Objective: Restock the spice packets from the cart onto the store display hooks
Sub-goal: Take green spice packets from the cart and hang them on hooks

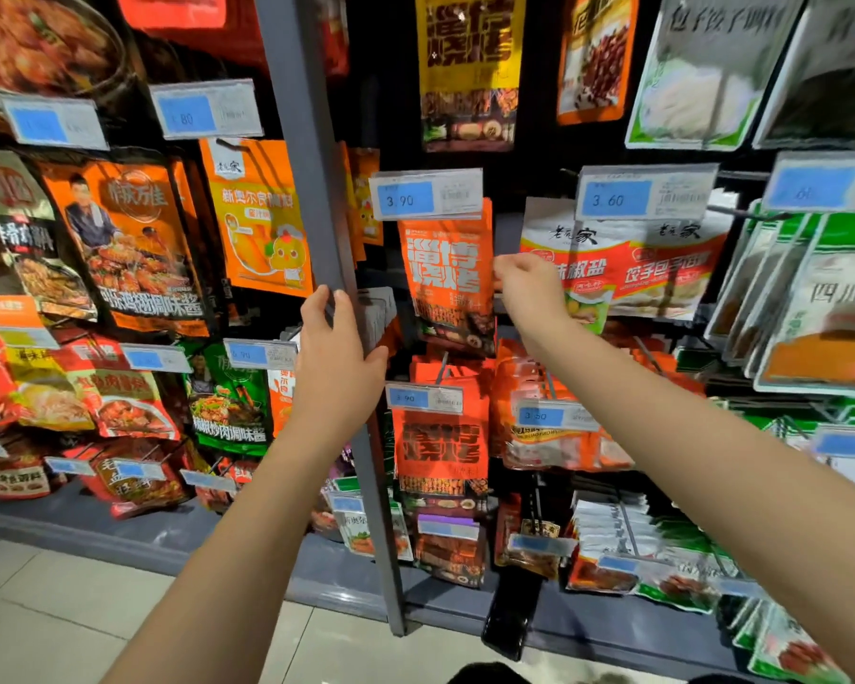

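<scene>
An orange spice packet with large white characters hangs on a display hook under the 3.90 price tag. My right hand pinches that packet's right edge. My left hand holds a stack of grey-backed packets beside the grey upright post, just left of the hanging orange packet. More of the same orange packets hang on the hook below. The cart is out of view.
Hooks full of sauce and seasoning packets cover the whole wall, with blue price tags at each hook end. White and red packets hang right of my right hand under a 3.60 tag. A grey base shelf runs above the tiled floor.
</scene>
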### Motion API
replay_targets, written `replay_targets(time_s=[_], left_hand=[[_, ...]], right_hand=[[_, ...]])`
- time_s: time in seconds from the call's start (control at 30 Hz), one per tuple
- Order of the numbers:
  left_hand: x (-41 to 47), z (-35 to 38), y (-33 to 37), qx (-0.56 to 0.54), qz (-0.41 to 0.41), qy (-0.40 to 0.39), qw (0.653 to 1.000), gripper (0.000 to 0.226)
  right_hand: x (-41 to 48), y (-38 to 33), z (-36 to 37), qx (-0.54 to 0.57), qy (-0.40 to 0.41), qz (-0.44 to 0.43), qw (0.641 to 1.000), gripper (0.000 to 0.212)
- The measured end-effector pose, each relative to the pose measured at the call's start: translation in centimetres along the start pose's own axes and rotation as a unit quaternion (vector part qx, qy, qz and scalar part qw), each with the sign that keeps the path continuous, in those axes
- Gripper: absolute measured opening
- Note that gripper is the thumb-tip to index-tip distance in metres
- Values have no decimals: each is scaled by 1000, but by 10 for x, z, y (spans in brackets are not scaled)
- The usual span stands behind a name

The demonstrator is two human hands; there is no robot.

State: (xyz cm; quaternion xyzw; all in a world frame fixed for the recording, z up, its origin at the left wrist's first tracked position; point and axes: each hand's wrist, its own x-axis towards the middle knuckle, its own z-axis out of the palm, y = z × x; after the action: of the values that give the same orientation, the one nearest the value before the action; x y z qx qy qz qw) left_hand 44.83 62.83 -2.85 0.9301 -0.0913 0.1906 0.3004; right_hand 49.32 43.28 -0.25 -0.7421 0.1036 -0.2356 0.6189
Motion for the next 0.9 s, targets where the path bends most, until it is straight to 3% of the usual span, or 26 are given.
replay_targets(time_s=[0.1, 0.2, 0.33, 0.47, 0.57, 0.73, 0.9], left_hand=[[-3, -8, 22, -44, -40, -32, 998, 68], [-13, -14, 54, -82, -28, -36, 996, 52], [-47, -10, 112, -147, 72, -51, 985, 28], [-90, 10, 189, -188, 188, -100, 959, 30], [-128, 32, 255, -204, 288, -169, 920, 28], [-197, 67, 359, -225, 457, -290, 810, 35], [-263, 89, 445, -239, 563, -363, 703, 42]], right_hand=[[-39, -17, -36, -1, -19, -36, 999, 21], [-80, -35, -78, -2, -49, -59, 997, 28], [-136, -49, -149, -50, -24, -91, 994, 26], [-192, -47, -233, -116, 46, -93, 988, 26], [-239, -41, -295, -171, 125, -83, 974, 29], [-311, -39, -391, -325, 288, -79, 897, 19], [-383, -46, -462, -523, 420, -20, 742, 22]])
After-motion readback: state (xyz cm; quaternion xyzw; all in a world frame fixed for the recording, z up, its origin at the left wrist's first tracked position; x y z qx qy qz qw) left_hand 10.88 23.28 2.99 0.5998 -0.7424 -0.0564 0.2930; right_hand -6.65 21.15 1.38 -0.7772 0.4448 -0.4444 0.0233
